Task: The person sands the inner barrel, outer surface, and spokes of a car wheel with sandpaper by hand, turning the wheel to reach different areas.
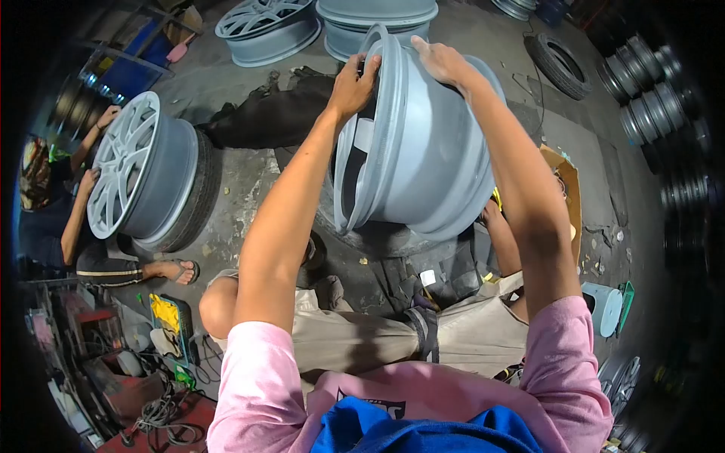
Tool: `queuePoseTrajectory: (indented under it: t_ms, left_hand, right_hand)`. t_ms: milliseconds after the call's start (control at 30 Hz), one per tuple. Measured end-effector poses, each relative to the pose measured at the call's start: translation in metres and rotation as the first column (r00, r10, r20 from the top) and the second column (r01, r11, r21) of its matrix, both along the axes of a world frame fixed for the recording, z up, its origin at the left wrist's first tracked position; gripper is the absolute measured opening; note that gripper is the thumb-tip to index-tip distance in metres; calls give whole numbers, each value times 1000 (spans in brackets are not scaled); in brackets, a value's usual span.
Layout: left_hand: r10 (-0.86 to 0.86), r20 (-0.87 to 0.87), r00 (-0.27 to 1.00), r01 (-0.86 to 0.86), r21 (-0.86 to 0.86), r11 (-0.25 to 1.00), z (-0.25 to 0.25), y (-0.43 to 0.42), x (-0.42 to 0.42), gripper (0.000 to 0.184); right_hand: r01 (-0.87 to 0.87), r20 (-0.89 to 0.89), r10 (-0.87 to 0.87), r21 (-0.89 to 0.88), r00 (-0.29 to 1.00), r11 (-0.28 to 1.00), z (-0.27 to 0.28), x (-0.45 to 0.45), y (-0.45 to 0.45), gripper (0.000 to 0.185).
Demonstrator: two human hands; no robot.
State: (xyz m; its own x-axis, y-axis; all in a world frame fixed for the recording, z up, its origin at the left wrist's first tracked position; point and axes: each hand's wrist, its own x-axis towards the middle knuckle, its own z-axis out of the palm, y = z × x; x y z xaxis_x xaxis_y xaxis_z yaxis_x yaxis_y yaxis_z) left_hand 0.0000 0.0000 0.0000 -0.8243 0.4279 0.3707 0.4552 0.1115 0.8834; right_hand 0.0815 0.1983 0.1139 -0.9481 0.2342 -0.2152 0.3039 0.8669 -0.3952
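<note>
Grey wheel rim (438, 136) tilts; half-curled left hand (353, 87) grips its lip, right hand (444, 62) clasps its top

The pale grey wheel rim (438, 143) is smooth-barrelled. It tilts over the near edge of a dark tyre (381, 243).

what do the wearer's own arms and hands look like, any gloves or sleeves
Both arms come out of plain pink short sleeves, the left sleeve and the right sleeve. The left hand and right hand are ungloved, and no watch or bracelet shows at either wrist.
</note>
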Motion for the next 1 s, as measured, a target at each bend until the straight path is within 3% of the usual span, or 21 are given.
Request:
queuePoseTrajectory:
  t_ms: [67, 100, 133, 167, 267, 300, 367, 433, 467, 533, 567, 633, 667, 700, 733, 767, 833, 867, 900, 933, 1000]
  left_hand:
    - [-85, 139, 987, 69, 119, 991, -11, 4, 2, 75]
    - [-87, 114, 990, 69, 149, 986, 6, 7, -6, 75]
    - [-94, 181, 979, 71, 129, 989, 17, -1, 3, 77]
    - [-108, 259, 960, 74, 137, 988, 19, 3, 13, 79]
    - [-48, 301, 952, 5, 140, 990, 1, 13, 13, 83]
    - [-44, 299, 953, 1, 142, 990, 2, 14, 13, 83]
    - [-61, 240, 969, 23, 158, 987, 9, 10, 15, 87]
    - [-35, 256, 966, 6, 113, 994, 9, 10, 14, 87]
    - [-19, 276, 961, 2, 65, 998, 7, 12, 14, 87]
    - [-39, 270, 962, 18, 78, 997, 8, 15, 14, 88]
    - [-52, 264, 963, 29, 91, 995, 7, 13, 13, 88]
    - [-37, 233, 972, 17, 85, 996, -3, 12, 0, 87]
    - [-29, 215, 976, 11, 83, 996, -13, 14, -6, 86]
    - [-31, 218, 975, 12, 88, 996, -38, 30, -12, 86]
    - [-22, -138, 990, 82, 446, 891, -69, 55, -17, 86]
    - [-35, -79, 996, 60, 332, 941, -56, 42, -13, 85]
    - [-53, 21, 998, 51, 64, 997, -28, 17, -4, 84]
    - [-109, 202, 973, 85, 122, 989, -4, 11, 13, 82]
    - [-165, 365, 916, 101, 187, 977, 9, 8, 18, 80]
    - [-45, 199, 979, 24, 105, 994, 4, 10, 12, 75]
    - [-13, 282, 959, -16, 99, 995, -2, 16, 9, 74]
  right_hand:
    - [36, -191, -38, -17, 981, 999, 0, 32, -41, 54]
    - [34, -542, 13, 77, 841, 996, -6, 49, -64, 52]
    - [55, -795, 68, 126, 602, 991, -34, 83, -95, 50]
    - [89, -849, 91, 160, 521, 983, -50, 126, -123, 50]
    - [66, -785, 82, 155, 615, 986, -100, 219, -178, 57]
    - [9, -729, 183, 251, 660, 968, -114, 229, -173, 60]
    - [-61, -684, 296, 346, 667, 936, -108, 223, -153, 63]
    - [-3, -750, 269, 336, 604, 942, -70, 175, -117, 55]
    - [24, -784, 231, 298, 576, 954, -50, 144, -98, 52]
    - [-53, -569, -43, -151, 821, 987, 4, 89, -71, 51]
    - [-21, -499, -105, -240, 860, 971, 5, 53, -55, 51]
    - [10, -427, -156, -325, 891, 946, 6, 34, -63, 52]
    - [-113, -647, -142, -336, 749, 935, -5, 38, -79, 51]
    - [-233, -821, -134, -308, 556, 923, -11, 50, -100, 50]
    - [-251, -884, -26, -161, 466, 955, -18, 76, -125, 48]
    - [-255, -924, 86, -13, 373, 967, -27, 113, -152, 47]
    - [-294, -832, 335, 218, 443, 931, -72, 179, -191, 49]
    - [-295, -832, 335, 218, 442, 930, -82, 194, -194, 49]
    - [-328, -758, 460, 336, 463, 883, -89, 204, -189, 52]
    - [-364, -664, 570, 439, 484, 821, -82, 207, -186, 56]
    - [-384, -747, 504, 353, 434, 853, -50, 171, -159, 53]
